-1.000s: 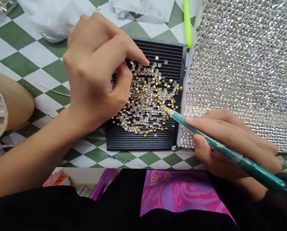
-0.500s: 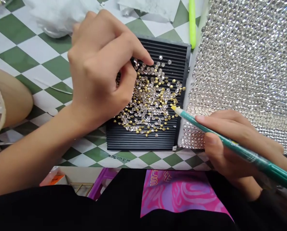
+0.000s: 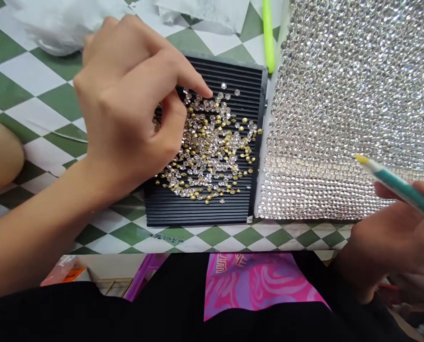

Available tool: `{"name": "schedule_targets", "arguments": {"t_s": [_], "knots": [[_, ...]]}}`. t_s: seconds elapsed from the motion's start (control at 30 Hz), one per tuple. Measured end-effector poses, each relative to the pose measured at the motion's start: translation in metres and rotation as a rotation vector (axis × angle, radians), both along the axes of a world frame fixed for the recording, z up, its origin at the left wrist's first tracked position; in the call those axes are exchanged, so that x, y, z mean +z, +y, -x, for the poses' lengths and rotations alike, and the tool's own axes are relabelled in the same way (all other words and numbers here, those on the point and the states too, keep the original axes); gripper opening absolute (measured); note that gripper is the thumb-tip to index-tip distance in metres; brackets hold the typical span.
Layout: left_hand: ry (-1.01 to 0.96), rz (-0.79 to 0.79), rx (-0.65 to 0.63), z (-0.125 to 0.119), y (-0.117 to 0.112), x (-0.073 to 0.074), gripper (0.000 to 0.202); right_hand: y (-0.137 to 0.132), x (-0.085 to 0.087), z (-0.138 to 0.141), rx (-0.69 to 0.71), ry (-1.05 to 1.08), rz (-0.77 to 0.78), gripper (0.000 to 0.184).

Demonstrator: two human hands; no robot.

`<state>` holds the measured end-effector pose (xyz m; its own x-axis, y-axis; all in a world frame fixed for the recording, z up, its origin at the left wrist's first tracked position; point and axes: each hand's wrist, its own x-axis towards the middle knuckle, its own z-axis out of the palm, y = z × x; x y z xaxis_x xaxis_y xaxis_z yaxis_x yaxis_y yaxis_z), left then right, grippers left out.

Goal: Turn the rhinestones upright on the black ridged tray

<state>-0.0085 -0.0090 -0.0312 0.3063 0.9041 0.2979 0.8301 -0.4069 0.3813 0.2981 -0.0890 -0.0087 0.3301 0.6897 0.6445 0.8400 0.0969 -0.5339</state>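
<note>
Loose rhinestones (image 3: pixel 212 156), clear on top and gold underneath, lie scattered on a black ridged tray (image 3: pixel 197 211). My left hand (image 3: pixel 133 99) rests over the tray's left side, index finger stretched toward the stones and thumb apart from it; its other fingers are curled and partly hidden. In my right hand (image 3: pixel 400 232) is a green picker pencil (image 3: pixel 393 183) with a yellow tip, angled up and left. Its tip is over the sheet of set rhinestones (image 3: pixel 325 114), right of the tray; whether it touches or carries a stone, I cannot tell.
A neon-yellow stick (image 3: pixel 268 38) lies between tray and sheet at the back. White crumpled plastic (image 3: pixel 58 23) sits at the back left, a beige rounded object (image 3: pixel 0 154) at the left edge. The green-and-white checked tablecloth (image 3: pixel 212 236) ends just before my lap.
My right hand has moved the picker pencil rightward, from the tray's right edge to over the rhinestone sheet. The view has shifted slightly right; my left hand keeps its pose at the tray.
</note>
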Motion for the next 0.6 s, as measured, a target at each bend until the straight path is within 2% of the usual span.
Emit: {"name": "schedule_targets", "arguments": {"t_s": [0.07, 0.1, 0.2, 0.3, 0.37, 0.5, 0.6], "knots": [[-0.022, 0.025, 0.019, 0.001, 0.000, -0.001, 0.041, 0.006, -0.015, -0.008, 0.046, 0.067, -0.246, 0.026], [-0.030, 0.039, 0.027, 0.001, 0.000, -0.001, 0.040, 0.009, -0.022, -0.011, 0.092, 0.093, -0.315, 0.023], [-0.047, 0.070, 0.030, 0.002, 0.000, -0.004, 0.039, 0.015, -0.031, -0.013, 0.167, 0.112, -0.342, 0.020], [-0.060, 0.089, 0.038, 0.003, -0.001, -0.005, 0.040, 0.015, -0.030, -0.011, 0.147, 0.126, -0.396, 0.019], [-0.063, 0.099, 0.054, 0.002, -0.002, -0.005, 0.041, 0.013, -0.027, -0.008, 0.129, 0.134, -0.386, 0.019], [-0.065, 0.109, 0.075, 0.002, -0.002, -0.005, 0.042, 0.007, -0.021, -0.002, 0.077, 0.113, -0.238, 0.020], [-0.049, 0.101, 0.061, 0.002, -0.002, -0.005, 0.042, 0.005, -0.021, -0.002, 0.085, 0.082, -0.229, 0.020]]}}
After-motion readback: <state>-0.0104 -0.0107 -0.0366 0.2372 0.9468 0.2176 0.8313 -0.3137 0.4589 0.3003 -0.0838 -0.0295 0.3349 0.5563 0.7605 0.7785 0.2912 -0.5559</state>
